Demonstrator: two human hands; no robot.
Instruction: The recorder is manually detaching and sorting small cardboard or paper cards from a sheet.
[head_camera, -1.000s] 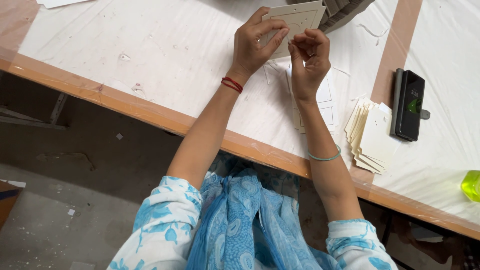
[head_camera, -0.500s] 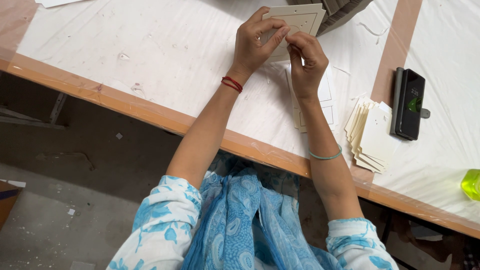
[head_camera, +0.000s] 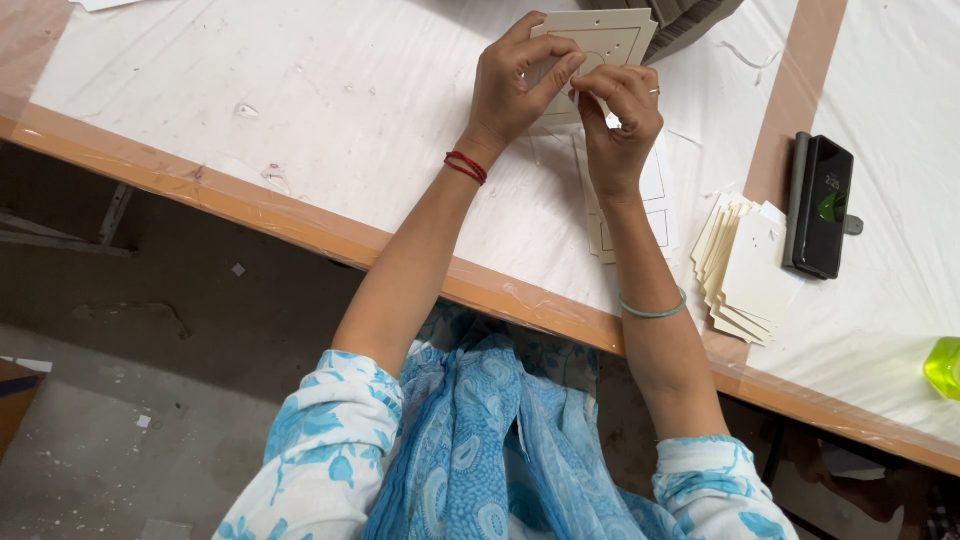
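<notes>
Little has moved in the last second: the right hand (head_camera: 618, 118) has shifted slightly closer to the left hand (head_camera: 512, 85), fingertips now meeting. Both hands pinch a cream die-cut card (head_camera: 612, 38), held just above the far side of the white-covered table (head_camera: 330, 110). More flat cards (head_camera: 655, 200) lie beneath; a fanned card stack (head_camera: 745, 270) and dark phone (head_camera: 822, 205) sit to the right.

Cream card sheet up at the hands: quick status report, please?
Left hand grips the cream die-cut card sheet; right hand pinches at its middle. Sheet lifted over the white plastic-covered table. Fanned stack of cream tags lies apart; nothing blocking.
</notes>
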